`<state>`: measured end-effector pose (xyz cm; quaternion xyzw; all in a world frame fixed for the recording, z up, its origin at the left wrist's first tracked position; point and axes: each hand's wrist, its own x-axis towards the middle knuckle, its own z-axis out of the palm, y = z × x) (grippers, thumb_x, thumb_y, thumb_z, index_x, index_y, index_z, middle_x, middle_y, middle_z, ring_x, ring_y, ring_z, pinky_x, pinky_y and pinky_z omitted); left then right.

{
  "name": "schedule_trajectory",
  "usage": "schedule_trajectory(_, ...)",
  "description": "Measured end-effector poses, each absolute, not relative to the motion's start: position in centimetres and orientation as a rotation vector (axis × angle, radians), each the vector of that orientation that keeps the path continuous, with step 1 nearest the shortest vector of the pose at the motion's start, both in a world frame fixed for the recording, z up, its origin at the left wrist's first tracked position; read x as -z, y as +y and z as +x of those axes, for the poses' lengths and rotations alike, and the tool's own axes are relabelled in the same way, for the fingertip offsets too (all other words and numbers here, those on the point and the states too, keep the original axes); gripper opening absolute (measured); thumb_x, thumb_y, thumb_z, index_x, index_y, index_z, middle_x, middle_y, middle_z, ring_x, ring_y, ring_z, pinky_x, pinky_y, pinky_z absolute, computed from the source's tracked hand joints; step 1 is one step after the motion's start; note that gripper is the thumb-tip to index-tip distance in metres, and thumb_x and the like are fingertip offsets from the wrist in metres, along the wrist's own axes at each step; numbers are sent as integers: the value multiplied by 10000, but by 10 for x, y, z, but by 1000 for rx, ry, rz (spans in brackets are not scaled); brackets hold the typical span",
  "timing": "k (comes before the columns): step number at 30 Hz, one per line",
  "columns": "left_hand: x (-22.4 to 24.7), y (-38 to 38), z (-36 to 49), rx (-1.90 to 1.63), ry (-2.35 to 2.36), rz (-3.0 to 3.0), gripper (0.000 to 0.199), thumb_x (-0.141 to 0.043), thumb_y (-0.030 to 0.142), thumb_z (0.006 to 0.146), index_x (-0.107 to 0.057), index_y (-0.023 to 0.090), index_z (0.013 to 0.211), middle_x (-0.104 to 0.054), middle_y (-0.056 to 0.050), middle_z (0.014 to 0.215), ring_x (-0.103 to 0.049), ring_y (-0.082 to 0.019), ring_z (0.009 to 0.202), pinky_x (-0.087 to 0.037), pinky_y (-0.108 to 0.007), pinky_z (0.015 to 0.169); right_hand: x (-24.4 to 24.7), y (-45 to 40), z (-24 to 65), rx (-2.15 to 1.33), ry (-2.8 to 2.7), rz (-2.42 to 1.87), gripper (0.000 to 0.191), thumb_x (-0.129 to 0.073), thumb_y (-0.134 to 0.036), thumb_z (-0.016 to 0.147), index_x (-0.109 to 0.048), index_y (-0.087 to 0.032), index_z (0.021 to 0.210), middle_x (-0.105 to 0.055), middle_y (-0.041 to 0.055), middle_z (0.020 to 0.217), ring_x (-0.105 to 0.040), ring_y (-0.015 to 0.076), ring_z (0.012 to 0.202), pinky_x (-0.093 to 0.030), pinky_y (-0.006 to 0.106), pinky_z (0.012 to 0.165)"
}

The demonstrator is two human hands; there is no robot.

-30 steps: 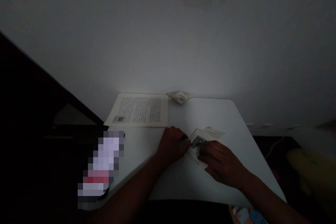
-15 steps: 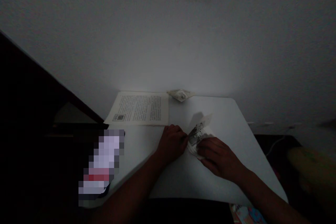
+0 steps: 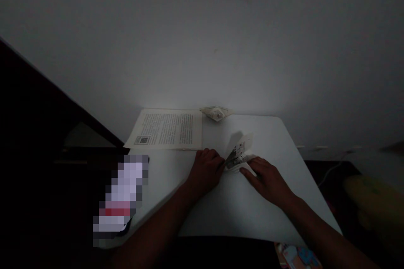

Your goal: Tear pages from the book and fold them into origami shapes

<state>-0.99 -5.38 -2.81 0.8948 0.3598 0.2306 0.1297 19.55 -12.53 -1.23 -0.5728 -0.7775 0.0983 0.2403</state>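
Note:
A folded sheet of printed paper (image 3: 239,154) stands partly upright over the white table, its upper flap raised. My left hand (image 3: 208,170) is closed on its left corner, with the fingertips pinching the edge. On the other side my right hand (image 3: 267,178) grips the lower right part, thumb in front and fingers behind the paper. Some of the right fingers are hidden by the folds. Behind them, against the wall, sits a folded paper boat (image 3: 217,113) with pointed ends.
Flat printed pages (image 3: 167,129) with a square code lie at the back left of the white table (image 3: 227,218). A blurred-out phone-like object (image 3: 123,197) lies along the left edge. The wall (image 3: 202,50) rises directly behind the table.
My right hand has shifted slightly up and right, its thumb now in front of the paper. The lower part of the paper has folded upward. My left hand has stayed at the corner.

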Motion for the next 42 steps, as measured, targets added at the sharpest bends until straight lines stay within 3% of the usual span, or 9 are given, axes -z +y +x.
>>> schedule_trajectory(7,30,-47,-6,-663,1110,2577,116,-567,265,861,-670,213,874,-614,-36,904,-518,-188,878,-370,-369,815,16,-117,196,-4,-2129,-1984,394,-356,-416,938,-548,-191,677,-617,57,689,-562,199,671,-383,318,678)
schedule_trajectory(17,24,-54,-4,-828,1123,2565,196,-477,269,895,-613,166,990,-619,-84,928,-541,-216,896,-426,-395,829,15,-113,191,41,-2077,-2058,405,-361,-401,928,-576,-186,661,-649,68,682,-583,201,654,-365,306,671)
schedule_trajectory(22,24,-87,14,-784,915,2747,386,-477,233,853,-498,94,1212,-533,-164,1214,-468,-277,1134,-393,-413,974,18,-110,194,52,-2007,-2069,401,-373,-416,919,-588,-189,668,-660,68,687,-591,203,651,-377,305,654)
schedule_trajectory(25,27,-97,25,-682,872,2835,513,-481,326,852,-441,36,1272,-508,-194,1251,-456,-314,1156,-359,-428,1010,19,-109,197,62,-1950,-2102,394,-365,-417,921,-598,-187,702,-665,79,705,-602,215,667,-384,308,646)
schedule_trajectory(42,36,-97,42,-614,987,2785,569,-410,389,877,-402,12,1303,-430,-220,1365,-361,-338,1282,-259,-468,1069,28,-106,207,29,-1757,-2119,342,-407,-405,899,-608,-171,749,-675,87,774,-617,226,729,-387,312,683)
